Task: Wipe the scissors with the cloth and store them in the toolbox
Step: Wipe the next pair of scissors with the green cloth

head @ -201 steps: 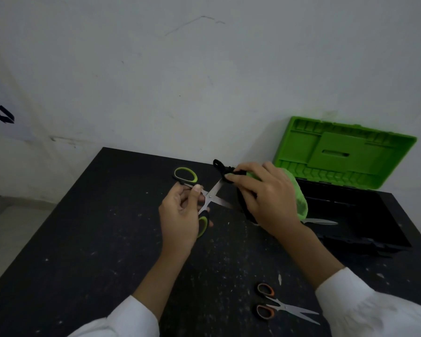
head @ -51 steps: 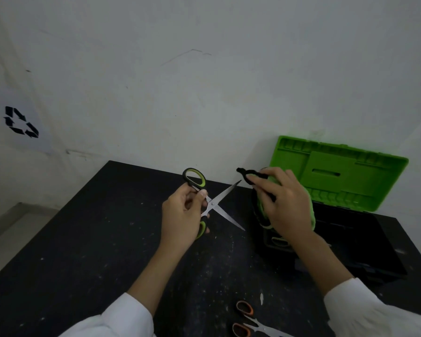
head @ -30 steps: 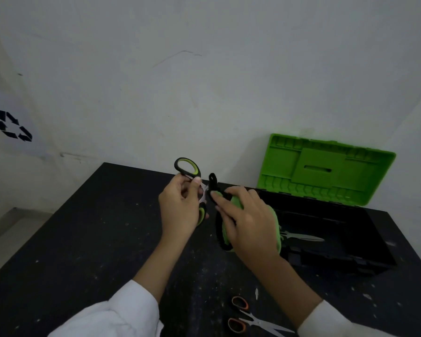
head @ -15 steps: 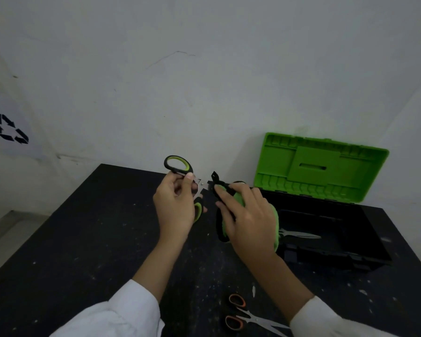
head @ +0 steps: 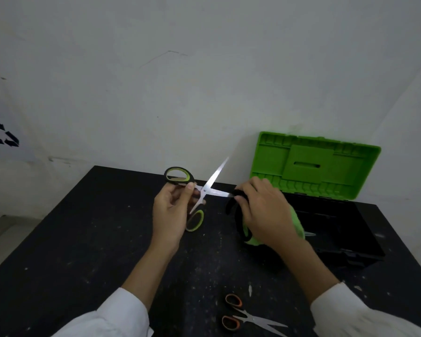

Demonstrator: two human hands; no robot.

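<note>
My left hand (head: 171, 212) holds the green-and-black scissors (head: 206, 190) by the handles above the black table, blades spread wide. One blade points up and right. My right hand (head: 265, 212) pinches the other blade with the green cloth with black edging (head: 247, 233); the cloth hides that blade's tip. The toolbox (head: 336, 229) stands open at the right, its green lid (head: 314, 166) leaning on the wall. A metal blade (head: 310, 233) shows inside the toolbox behind my right hand.
A second pair of scissors with orange-and-black handles (head: 247, 318) lies on the table (head: 83, 251) near its front edge, between my white sleeves. A white wall rises right behind the table, with a recycling mark (head: 0, 133) at the left.
Half a second ago the cloth covered the blades close to the pivot. Now my right hand has slid the cloth out along one blade, and the other blade stands bare, pointing up.
</note>
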